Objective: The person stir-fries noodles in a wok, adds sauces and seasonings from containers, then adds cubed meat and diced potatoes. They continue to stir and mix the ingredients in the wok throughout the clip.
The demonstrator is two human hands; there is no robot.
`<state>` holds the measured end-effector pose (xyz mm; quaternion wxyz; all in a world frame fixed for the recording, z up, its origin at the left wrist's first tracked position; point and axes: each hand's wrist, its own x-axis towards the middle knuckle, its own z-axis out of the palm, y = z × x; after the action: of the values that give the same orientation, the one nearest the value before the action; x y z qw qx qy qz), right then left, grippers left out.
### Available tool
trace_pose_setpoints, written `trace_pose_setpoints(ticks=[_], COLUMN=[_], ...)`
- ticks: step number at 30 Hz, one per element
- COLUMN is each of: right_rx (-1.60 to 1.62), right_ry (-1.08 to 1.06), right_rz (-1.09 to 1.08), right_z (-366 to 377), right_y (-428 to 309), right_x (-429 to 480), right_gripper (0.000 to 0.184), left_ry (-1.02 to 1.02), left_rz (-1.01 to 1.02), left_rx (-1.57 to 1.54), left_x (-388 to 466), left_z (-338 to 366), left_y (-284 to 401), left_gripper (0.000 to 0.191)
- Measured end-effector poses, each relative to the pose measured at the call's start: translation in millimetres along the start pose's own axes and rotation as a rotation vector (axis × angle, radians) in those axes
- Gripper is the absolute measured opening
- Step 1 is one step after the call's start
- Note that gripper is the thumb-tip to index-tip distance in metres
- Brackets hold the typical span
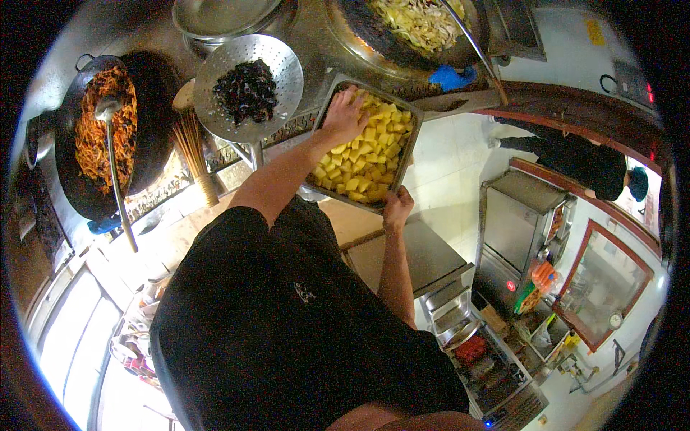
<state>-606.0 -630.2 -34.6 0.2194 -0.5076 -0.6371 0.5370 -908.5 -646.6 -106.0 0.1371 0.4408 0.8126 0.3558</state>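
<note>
A rectangular metal tray (403, 161) holds many yellow cubed pieces, likely potato (372, 145). My left hand (345, 116) lies over the cubes at the tray's upper left, palm down; whether its fingers close on any is hidden. Gripping the tray's lower right corner is my right hand (398, 207). Left of the tray, a perforated metal strainer (288, 67) holds dark, glossy pieces of food (247, 91). A bamboo wok brush (197, 161) stands below and left of the strainer.
At the left, a wok (67, 183) holds shredded orange food and a ladle (112, 145). Another wok (372, 46) at the top holds sliced pale vegetables, with a long-handled utensil (480, 48). Blue cloth (453, 77) lies by its rim. A person in dark clothes (582, 161) is at the far right.
</note>
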Motion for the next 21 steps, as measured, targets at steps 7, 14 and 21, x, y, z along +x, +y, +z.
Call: trace_pose_setpoints(ticks=[7, 14, 21], right_rx=[-0.084, -0.189, -0.193], right_ry=[0.015, 0.033, 0.052], right_rz=[0.179, 0.088, 0.133], right_z=[22.7, 16.6, 29.4], right_y=[-77.0, -43.4, -65.0], right_x=[-0.7, 8.3, 2.1], right_gripper=[0.005, 0.007, 0.006], left_ry=[-0.239, -0.185, -0.102], left_rz=[-0.105, -0.009, 0.072], left_rx=[-0.005, -0.049, -0.066], left_x=[10.7, 17.5, 16.9], left_z=[-5.2, 0.5, 3.3], left_y=[-12.7, -17.6, -21.7], left_gripper=[0.067, 0.067, 0.062])
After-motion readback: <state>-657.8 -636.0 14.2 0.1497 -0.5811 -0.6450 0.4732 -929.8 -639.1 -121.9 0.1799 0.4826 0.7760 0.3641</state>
